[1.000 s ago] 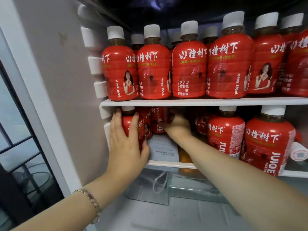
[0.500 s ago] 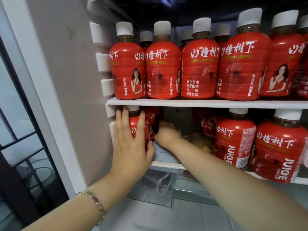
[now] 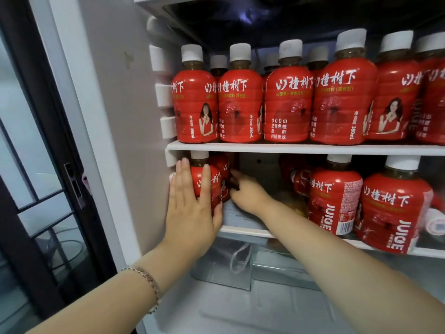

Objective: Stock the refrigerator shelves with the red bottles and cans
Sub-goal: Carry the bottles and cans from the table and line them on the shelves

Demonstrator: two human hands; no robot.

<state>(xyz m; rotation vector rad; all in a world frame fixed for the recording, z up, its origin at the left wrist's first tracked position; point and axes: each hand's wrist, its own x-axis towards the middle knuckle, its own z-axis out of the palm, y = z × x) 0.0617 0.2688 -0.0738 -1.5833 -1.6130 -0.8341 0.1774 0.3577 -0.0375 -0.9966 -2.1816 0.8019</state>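
Observation:
Red bottles with white caps fill the upper shelf [image 3: 289, 148] in a row, one being [image 3: 240, 107]. On the lower shelf [image 3: 243, 230] a red bottle [image 3: 201, 179] stands at the far left. My left hand [image 3: 190, 208] lies flat against its front with straight fingers. Just behind and right of it stands a second red bottle [image 3: 222, 174]. My right hand [image 3: 248, 194] reaches in and its curled fingers hold that bottle's right side. Two more red bottles [image 3: 334, 201] [image 3: 395, 213] stand at the right of the lower shelf.
A white paper [image 3: 240, 215] lies on the lower shelf between the bottle groups. Below it sits a clear drawer [image 3: 224, 266]. The fridge's left inner wall [image 3: 134, 141] is close to my left hand. A dark framed door [image 3: 48, 165] stands at the left.
My right hand has moved left with the second bottle, bringing it in behind the far-left bottle. My left hand stays pressed on the front bottle. The view has shifted left.

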